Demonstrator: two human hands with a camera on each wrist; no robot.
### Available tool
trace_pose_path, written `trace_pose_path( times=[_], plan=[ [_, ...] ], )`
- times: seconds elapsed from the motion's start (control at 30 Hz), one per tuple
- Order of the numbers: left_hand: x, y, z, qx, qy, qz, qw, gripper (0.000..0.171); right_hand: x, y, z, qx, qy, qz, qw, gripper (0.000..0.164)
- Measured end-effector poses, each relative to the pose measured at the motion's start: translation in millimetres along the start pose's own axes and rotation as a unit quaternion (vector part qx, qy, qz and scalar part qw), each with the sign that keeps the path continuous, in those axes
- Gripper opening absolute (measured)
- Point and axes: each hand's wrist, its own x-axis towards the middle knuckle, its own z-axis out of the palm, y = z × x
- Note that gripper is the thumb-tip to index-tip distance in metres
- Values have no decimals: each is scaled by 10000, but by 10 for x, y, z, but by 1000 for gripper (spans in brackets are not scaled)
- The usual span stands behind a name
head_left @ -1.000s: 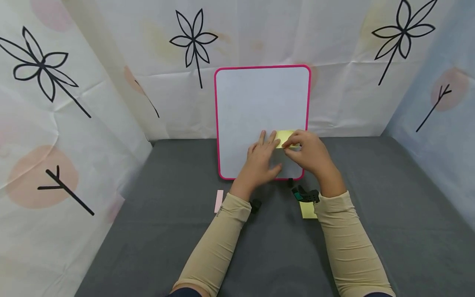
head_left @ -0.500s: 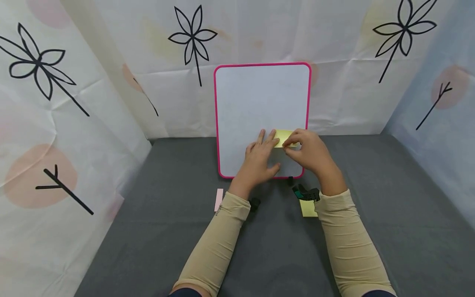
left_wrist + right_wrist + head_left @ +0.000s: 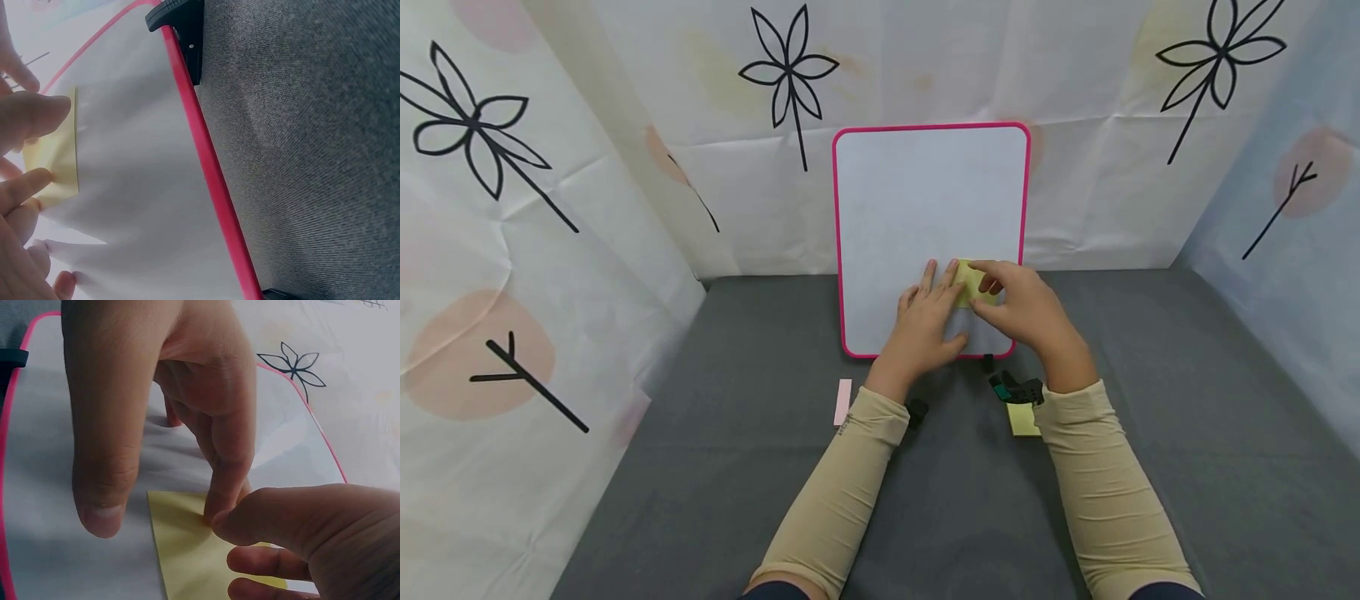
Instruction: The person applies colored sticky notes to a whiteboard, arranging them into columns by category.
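A yellow sticky note [image 3: 966, 292] lies against the whiteboard [image 3: 910, 192], which has a pink frame. My left hand [image 3: 917, 329] is spread over the board, with a fingertip touching the note's left side. Over the note's right part is my right hand [image 3: 1018, 300]. Its index finger and thumb stand apart, the index near the top edge and the thumb near the bottom, while the other fingers curl loosely. The right wrist view shows fingertips meeting at the edge of the yellow note [image 3: 187, 544]. In the left wrist view, a thumb partly covers the note [image 3: 62, 150].
A yellow note pad [image 3: 1022, 421] lies on the dark grey table [image 3: 760, 350], partly behind the right sleeve. A pink paper strip [image 3: 842, 402] is beside the left forearm. Black feet [image 3: 194, 37] support the board's lower edge. A patterned cloth [image 3: 700, 83] stands behind.
My right index finger has moved up and away from the thumb, letting go of the note's lower edge. The note now lies flatter and shows more. The left hand stays put.
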Motion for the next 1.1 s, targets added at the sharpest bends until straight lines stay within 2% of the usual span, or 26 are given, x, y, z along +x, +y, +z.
trace_pose_path(
  times=[0.23, 0.57, 1.1],
  plan=[
    [-7, -16, 9, -58, 48, 26, 10000, 80, 29, -31, 60, -240, -171, 250, 9993, 65],
    [-4, -20, 9, -53, 15, -11, 10000, 80, 49, -17, 104, -447, -158, 196, 9987, 67],
    [-3, -18, 3, -42, -32, -30, 10000, 77, 37, 15, 120, -335, -132, 80, 9993, 65]
  ],
)
